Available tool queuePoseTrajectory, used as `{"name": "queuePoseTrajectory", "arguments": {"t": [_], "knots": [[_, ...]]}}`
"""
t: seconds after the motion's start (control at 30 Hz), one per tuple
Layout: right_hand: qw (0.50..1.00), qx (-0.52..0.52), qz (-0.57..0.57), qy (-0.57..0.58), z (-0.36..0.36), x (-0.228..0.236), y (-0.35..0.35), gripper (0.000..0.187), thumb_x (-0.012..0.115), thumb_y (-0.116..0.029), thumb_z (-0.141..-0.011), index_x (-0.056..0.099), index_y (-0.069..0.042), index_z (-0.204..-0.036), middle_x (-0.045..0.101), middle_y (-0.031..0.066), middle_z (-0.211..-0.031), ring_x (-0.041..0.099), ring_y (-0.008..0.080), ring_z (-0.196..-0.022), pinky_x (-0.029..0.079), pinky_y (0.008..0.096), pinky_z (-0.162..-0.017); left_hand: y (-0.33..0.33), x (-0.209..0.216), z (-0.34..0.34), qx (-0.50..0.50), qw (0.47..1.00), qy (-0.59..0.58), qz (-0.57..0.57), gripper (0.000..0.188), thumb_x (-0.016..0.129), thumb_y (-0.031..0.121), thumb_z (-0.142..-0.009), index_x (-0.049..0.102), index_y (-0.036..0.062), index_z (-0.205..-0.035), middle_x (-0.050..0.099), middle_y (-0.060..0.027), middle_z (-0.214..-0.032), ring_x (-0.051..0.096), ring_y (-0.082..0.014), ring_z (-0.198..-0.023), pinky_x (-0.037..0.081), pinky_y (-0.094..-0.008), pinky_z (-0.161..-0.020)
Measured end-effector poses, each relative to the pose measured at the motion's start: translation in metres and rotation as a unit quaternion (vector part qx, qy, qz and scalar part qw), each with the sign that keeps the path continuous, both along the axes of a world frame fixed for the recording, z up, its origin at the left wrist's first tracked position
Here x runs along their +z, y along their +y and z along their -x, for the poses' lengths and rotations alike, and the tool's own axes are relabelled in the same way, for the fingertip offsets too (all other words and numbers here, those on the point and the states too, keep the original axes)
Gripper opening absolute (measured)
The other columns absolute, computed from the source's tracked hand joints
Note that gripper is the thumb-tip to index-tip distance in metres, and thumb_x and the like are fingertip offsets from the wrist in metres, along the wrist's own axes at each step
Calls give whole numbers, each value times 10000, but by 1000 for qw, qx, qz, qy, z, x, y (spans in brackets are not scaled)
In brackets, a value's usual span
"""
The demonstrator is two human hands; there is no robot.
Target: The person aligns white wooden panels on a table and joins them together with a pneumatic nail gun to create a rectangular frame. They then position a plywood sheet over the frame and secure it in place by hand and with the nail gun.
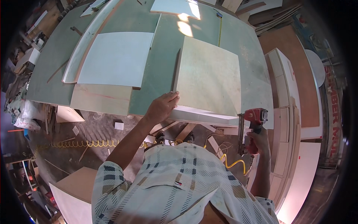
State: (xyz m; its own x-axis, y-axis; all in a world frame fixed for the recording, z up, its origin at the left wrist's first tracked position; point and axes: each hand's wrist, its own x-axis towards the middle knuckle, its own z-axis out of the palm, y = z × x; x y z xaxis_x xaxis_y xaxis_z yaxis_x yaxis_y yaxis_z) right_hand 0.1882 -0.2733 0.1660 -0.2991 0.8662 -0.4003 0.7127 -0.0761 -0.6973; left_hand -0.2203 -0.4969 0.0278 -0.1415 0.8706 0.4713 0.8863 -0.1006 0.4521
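Hands are well apart here. The left hand (163,107) has its fingers laid on the near left corner of a shallow, box-shaped piece with a pale plywood top (209,76); can't tell if the thumb is pinching from below. The right hand (258,140) is wrapped round the grip of a red and black nail gun (256,116), held upright just beside the near right corner of that piece. Couldn't say whether the nose is actually touching.

The box-shaped piece sits at the near edge of a big green-topped bench (160,71), right of centre, with a whitish band along its near side. The plywood top covers it, so whatever's inside is hidden.

Other container-ish stuff: a long white trough with brown edges (88,43) lies over on the left of the bench, next to a flat white rectangular sheet (115,59). Down by the left side there's a whitish plastic bag (28,114), contents too blurry to make out. Also, a yellow coiled hose (97,143) runs across the floor, and a blue tape measure (219,15) is at the far end with its yellow blade out.
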Motion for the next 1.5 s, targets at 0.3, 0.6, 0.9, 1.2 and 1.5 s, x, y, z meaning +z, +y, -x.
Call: {"name": "queuePoseTrajectory", "arguments": {"t": [0.3,0.6,0.9,1.2,1.5], "knots": [[994,6,44,99,38,30,-34,274,707,26,-810,605,6,-1063,644,51,-720,623,140,-548,514,298,-498,3,11,-13,9,999,-45,24,341,699,21,-896,698,51,-1236,632,-90,-1430,678,-280,-1209,589,-390,-988],[985,144,46,78,119,42,-67,224,780,-15,-793,657,-4,-980,672,60,-800,612,112,-618,503,298,-552,-3,7,-4,6,998,-55,-15,294,701,168,-930,722,60,-1203,666,-77,-1393,719,-264,-1094,595,-387,-929],[965,252,75,2,191,20,-81,345,817,-60,-804,676,28,-1107,698,66,-839,655,133,-654,543,306,-594,-6,7,-6,25,995,-91,9,282,750,191,-886,747,89,-1149,684,-43,-1377,725,-255,-1074,594,-388,-893],[964,265,20,26,191,11,-85,308,803,-57,-803,671,30,-1068,681,66,-791,645,137,-632,538,311,-583,-7,0,-15,48,986,-152,37,352,797,258,-855,744,141,-1183,662,-31,-1415,733,-264,-1057,593,-372,-898],[992,53,-38,111,113,6,-49,205,775,-23,-807,628,0,-947,640,33,-676,616,126,-552,477,307,-494,22,-16,-76,326,849,-416,-12,389,826,276,-869,752,-37,-1088,773,-199,-1035,771,-296,-952,596,-398,-866]]}}
